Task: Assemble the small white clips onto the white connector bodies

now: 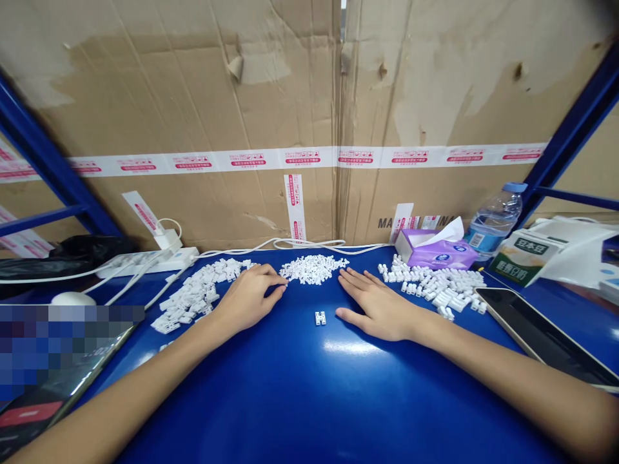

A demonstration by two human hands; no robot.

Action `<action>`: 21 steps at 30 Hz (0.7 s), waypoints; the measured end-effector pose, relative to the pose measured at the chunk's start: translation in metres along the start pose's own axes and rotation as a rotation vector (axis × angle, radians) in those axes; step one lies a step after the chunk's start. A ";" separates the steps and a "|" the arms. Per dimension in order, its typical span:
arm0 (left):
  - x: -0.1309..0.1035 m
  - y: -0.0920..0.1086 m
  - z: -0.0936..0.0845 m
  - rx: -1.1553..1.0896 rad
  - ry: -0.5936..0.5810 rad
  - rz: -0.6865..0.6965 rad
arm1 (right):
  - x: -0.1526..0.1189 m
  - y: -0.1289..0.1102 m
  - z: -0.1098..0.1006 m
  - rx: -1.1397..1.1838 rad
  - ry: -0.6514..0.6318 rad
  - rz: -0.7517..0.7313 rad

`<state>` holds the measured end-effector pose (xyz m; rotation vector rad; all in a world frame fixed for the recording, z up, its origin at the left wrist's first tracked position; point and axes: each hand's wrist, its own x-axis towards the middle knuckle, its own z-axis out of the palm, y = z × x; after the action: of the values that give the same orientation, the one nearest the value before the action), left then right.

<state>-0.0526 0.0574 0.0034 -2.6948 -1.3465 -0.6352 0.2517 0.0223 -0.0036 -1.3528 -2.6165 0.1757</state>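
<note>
White plastic pieces [193, 293] lie heaped across the blue desk [290, 399], where the left hand [249, 296], fingers pinched narrow, their hold unclear, could scatter the middle pile [313, 269] by brushing it, and the right hand [380, 309], spread flat, could nudge the lone block [318, 318] by sliding.

Small white pieces [313, 269] heaped at the centre of the frame, left hand [252, 293] bent beside them, right hand [374, 308] laid flat on a blue table [271, 399], purple tissue box [442, 251] and bottle [493, 219] seen at right.
</note>
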 end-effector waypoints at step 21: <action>-0.005 0.040 -0.011 -0.251 -0.123 0.164 | 0.000 -0.018 -0.005 0.210 0.152 -0.064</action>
<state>-0.0279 0.0264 0.0166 -3.0504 -1.1206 -0.6724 0.2383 0.0114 0.0044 -1.1641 -2.4341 0.3153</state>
